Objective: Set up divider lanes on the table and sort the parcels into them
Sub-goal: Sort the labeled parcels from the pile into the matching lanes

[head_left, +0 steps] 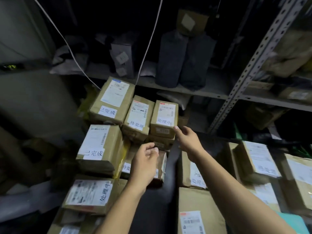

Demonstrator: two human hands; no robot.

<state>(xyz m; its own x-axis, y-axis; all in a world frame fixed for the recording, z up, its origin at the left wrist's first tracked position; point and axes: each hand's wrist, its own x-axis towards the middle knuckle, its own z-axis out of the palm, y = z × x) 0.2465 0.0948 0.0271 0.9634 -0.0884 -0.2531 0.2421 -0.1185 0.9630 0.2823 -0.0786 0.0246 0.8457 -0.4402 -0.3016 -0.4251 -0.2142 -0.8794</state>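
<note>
My left hand (146, 162) hovers over the middle of the table (152, 210), fingers curled loosely inward with nothing between them. My right hand (187, 141) reaches farther out, fingers spread a little and empty, the thumb tip touching the near right corner of the far box (164, 118), which stands on top of another carton.

Just left of that box a second box (138, 119) leans against it, and left again a bigger box (112, 100) sits tilted. Nearer on the left lies a large box (101, 146) with yellow tape along its right edge, and nearer still a flat parcel (89, 195) at the table's left edge. A small crumpled parcel (161, 166) lies under my left hand, half hidden.

On the right side more boxes crowd together: one (194, 174) beside my right forearm, a plain carton (199, 211) near me, and another stack (256, 159) farther right.

Between the left pile and the right pile a dark strip of bare table runs toward me; that is the only open lane. Beyond the boxes stands a metal shelf (199, 91) with dim wrapped bundles on it.
</note>
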